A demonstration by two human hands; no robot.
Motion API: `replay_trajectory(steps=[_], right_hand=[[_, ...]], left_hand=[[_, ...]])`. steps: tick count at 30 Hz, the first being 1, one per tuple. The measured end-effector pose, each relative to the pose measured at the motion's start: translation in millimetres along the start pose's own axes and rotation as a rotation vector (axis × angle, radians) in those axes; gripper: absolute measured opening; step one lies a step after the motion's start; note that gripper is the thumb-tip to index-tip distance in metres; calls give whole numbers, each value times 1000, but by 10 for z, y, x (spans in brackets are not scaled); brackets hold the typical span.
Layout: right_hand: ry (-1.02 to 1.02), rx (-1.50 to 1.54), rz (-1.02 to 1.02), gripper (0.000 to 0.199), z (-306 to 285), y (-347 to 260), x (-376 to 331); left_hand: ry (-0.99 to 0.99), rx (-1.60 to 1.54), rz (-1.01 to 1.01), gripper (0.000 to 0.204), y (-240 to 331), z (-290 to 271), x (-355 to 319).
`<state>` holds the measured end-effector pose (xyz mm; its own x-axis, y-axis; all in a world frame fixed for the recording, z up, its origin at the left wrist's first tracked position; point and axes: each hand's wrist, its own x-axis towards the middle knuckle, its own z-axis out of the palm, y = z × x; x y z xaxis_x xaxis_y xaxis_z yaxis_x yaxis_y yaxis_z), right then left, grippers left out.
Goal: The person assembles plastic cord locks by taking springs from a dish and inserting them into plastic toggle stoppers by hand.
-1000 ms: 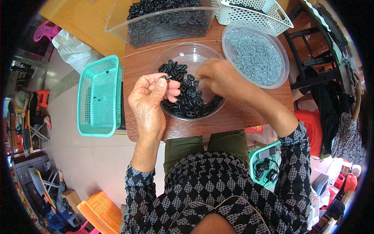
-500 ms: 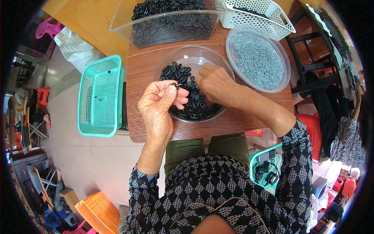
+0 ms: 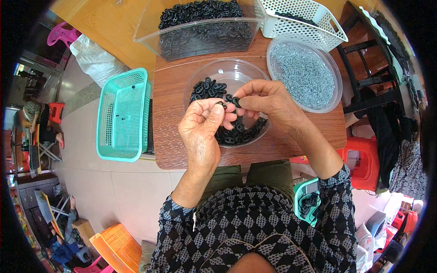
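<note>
The right hand [image 3: 268, 102] pinches a black oval link [image 3: 234, 101] between thumb and fingers at the centre of the frame. The link's long axis slants from upper left to lower right; it lies just right of the left fingertips, with the right hand nearer. The left hand [image 3: 202, 127] has thumb and forefinger closed on a small dark piece [image 3: 221, 104], mostly hidden. Beneath both, a clear bowl [image 3: 236, 72] holds loose black links [image 3: 207, 87]. Toward the upper right, a round tray [image 3: 336, 93] holds silvery screws [image 3: 304, 73]; at upper centre, a clear bin [image 3: 151, 38] holds more black links. At left, a green basket [image 3: 119, 152] contains a few dark bits [image 3: 122, 118].
</note>
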<state>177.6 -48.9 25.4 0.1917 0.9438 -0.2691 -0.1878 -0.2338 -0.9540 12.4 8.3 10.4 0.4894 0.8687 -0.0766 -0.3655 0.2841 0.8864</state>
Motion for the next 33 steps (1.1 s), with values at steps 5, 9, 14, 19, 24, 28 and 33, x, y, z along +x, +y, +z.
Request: replay_trajectory(steps=[5, 9, 14, 19, 24, 28, 33], right_hand=[[19, 115, -58, 19, -13, 62, -25], [47, 233, -41, 20, 4, 78, -69], [38, 333, 2, 20, -15, 171, -84], [25, 395, 29, 19, -29, 224, -68], [20, 302, -4, 18, -5, 227, -80], [31, 243, -43, 19, 22, 221, -103], [65, 213, -70, 19, 41, 240, -130]], left_hand=[[3, -24, -27, 11, 1, 74, -9], [23, -5, -36, 12, -61, 7, -36], [-6, 27, 3, 18, -74, 96, -103], [-18, 104, 1, 14, -74, 61, -121], [-13, 114, 12, 12, -82, 51, -114], [0, 141, 40, 14, -63, 72, -129], [1, 192, 23, 15, -80, 49, -146]])
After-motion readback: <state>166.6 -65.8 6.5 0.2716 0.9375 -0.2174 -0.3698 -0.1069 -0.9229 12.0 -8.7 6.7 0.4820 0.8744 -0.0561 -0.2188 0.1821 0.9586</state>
